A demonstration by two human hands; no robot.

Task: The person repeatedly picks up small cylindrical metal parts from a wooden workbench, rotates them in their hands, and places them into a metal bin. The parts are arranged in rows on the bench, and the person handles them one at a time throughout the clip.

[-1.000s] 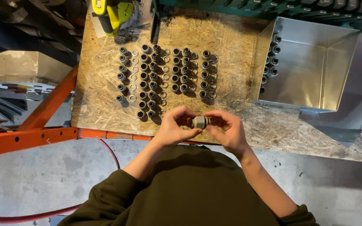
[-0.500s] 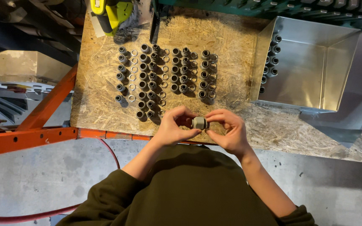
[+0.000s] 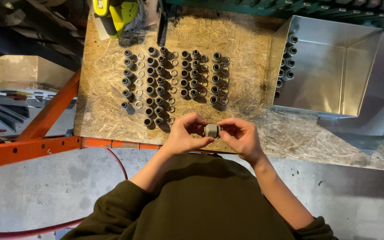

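Note:
My left hand (image 3: 184, 135) and my right hand (image 3: 242, 138) meet over the near edge of a chipboard worktop (image 3: 245, 40). Between their fingertips they pinch one small grey cylindrical fitting (image 3: 211, 130). Just beyond my hands, rows of several dark cylindrical fittings (image 3: 156, 82) stand upright on the board, with metal rings (image 3: 172, 73) laid beside them. Further columns of fittings (image 3: 216, 78) stand to the right.
A shiny metal bin (image 3: 334, 66) sits on the board's right side, with several fittings (image 3: 286, 60) lined along its left inner wall. A yellow-green power tool (image 3: 114, 15) lies at the far left corner. An orange steel frame (image 3: 36, 142) runs at the left over a concrete floor.
Both hands stay in place with the fitting between them; the fingers shift slightly around it.

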